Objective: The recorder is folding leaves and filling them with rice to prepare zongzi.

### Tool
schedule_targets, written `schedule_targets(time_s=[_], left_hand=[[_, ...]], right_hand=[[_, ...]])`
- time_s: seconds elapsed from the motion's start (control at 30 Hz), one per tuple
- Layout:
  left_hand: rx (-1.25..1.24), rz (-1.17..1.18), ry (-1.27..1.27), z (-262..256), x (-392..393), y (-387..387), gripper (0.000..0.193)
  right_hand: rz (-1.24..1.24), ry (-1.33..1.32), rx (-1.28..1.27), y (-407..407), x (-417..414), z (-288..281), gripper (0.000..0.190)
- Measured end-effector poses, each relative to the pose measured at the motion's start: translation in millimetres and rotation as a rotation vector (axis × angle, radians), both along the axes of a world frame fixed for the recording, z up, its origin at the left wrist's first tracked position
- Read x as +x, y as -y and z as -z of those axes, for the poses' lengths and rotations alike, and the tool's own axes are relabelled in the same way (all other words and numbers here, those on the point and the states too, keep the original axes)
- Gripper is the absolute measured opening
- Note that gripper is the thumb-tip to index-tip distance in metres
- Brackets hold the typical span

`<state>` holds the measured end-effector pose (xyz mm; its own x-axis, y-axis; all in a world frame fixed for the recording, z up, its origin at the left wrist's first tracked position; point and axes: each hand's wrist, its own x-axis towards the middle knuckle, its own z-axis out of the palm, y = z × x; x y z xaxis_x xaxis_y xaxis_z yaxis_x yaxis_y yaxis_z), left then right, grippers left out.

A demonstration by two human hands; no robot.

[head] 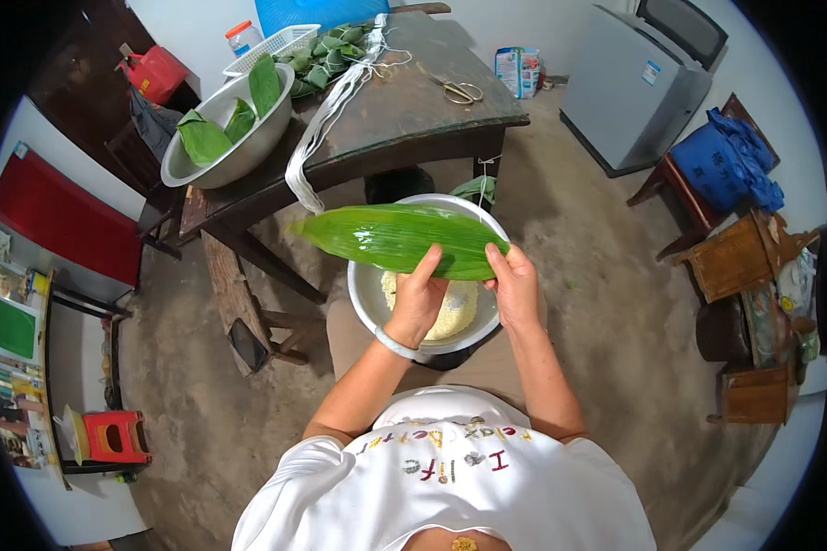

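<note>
A long, wet green leaf [386, 234] is stretched between my two hands, above a metal basin [364, 310] at my lap. My left hand [417, 299] grips the leaf near its middle, thumb on top. With thumb and fingers, my right hand [515, 279] pinches its right end. Pale yellow grain [458, 313] lies in the basin, partly hidden by the leaf and my hands. A wrapped leaf bundle [477, 188] hangs on a string from the table edge, just past the basin's rim.
On the dark wooden table [400, 103] are a metal bowl [231, 169] with large leaves, a hank of white string [331, 117], scissors [460, 91], and a pile of wrapped leaf bundles [320, 65] by a white basket [293, 38]. A wooden bench [231, 282] stands left of my legs.
</note>
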<state>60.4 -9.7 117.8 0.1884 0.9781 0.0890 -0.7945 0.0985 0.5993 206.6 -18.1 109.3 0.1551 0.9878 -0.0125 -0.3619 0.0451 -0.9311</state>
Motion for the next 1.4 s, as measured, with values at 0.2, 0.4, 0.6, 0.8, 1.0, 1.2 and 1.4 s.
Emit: schedule_targets(time_s=[0.2, 0.4, 0.6, 0.8, 1.0, 1.2, 1.4], left_hand=[[-0.165, -0.088, -0.005, -18, 2, -1, 0.022], [-0.188, -0.078, 0.004, -17, -1, -2, 0.021], [-0.137, -0.108, 0.047, -26, 1, 4, 0.024], [-0.094, -0.26, -0.027, -36, 18, 5, 0.028], [-0.119, -0.271, -0.049, -48, 22, 10, 0.029], [0.064, -0.394, -0.275, -53, 12, 4, 0.033], [0.468, -0.324, -0.134, -69, 17, 4, 0.048]], right_hand=[[0.008, -0.212, 0.06, 4, -11, -9, 0.015], [0.047, -0.304, 0.047, 7, -31, -15, 0.015], [0.11, -0.294, 0.061, 1, -41, -24, 0.011], [0.106, -0.438, 0.118, -1, -43, -34, 0.016], [0.107, -0.562, 0.13, 1, -45, -35, 0.026], [0.088, -0.474, 0.052, 1, -47, -67, 0.023], [-0.009, -0.594, 0.014, 8, -46, -103, 0.023]])
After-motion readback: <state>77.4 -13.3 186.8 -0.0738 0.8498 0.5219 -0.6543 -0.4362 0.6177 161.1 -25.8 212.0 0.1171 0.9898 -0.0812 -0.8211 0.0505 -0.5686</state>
